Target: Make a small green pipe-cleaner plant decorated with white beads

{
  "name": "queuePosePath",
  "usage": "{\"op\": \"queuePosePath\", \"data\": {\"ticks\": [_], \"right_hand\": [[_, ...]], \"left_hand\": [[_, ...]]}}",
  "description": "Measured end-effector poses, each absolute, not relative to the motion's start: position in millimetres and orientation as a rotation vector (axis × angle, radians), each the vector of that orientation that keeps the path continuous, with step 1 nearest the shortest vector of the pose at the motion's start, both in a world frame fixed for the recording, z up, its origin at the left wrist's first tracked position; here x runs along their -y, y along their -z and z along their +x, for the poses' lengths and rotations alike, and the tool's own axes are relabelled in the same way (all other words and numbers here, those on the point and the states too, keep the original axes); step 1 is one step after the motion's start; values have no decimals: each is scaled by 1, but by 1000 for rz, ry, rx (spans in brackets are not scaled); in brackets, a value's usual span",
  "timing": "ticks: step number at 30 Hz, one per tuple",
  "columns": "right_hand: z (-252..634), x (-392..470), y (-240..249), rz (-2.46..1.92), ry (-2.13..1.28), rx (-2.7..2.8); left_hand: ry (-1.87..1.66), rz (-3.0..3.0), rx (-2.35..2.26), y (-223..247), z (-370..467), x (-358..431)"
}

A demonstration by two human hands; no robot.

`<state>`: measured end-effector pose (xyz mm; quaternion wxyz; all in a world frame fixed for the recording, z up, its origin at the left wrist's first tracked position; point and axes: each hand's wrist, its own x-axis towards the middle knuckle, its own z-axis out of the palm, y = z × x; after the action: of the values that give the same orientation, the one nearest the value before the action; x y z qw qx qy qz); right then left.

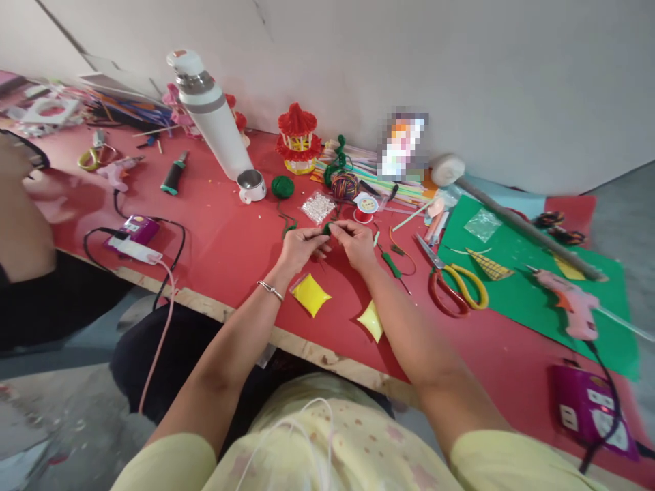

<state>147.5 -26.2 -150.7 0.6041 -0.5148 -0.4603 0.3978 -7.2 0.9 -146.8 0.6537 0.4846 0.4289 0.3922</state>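
Note:
My left hand [301, 248] and my right hand [356, 244] meet over the red table, both closed in a pinch on a small piece of dark green yarn work [327, 228]. Its shape is mostly hidden by the fingers. A strand runs toward a green yarn ball [282, 187] farther back. Beyond my fingers lies a bag of white beads [318, 206]. Below my hands rest a bright yellow packet [312, 295] and a pale yellow packet [372, 321], the latter beside my right forearm. A thin hook with a green handle [392, 265] lies right of my right hand.
Scissors [453, 283] and a pink glue gun [568, 300] lie on the right near a green sheet [527, 293]. A tall white flask [215, 123], metal cup [252, 186] and red lantern ornament [298, 140] stand behind. Another person's arm [25, 211] is at left.

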Motion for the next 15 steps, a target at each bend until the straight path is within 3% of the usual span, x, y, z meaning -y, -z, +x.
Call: {"op": "queuePosePath", "data": {"ticks": [15], "right_hand": [[150, 22, 155, -1128, -1058, 903]], "left_hand": [[-810, 1179, -998, 135, -9, 7]]}}
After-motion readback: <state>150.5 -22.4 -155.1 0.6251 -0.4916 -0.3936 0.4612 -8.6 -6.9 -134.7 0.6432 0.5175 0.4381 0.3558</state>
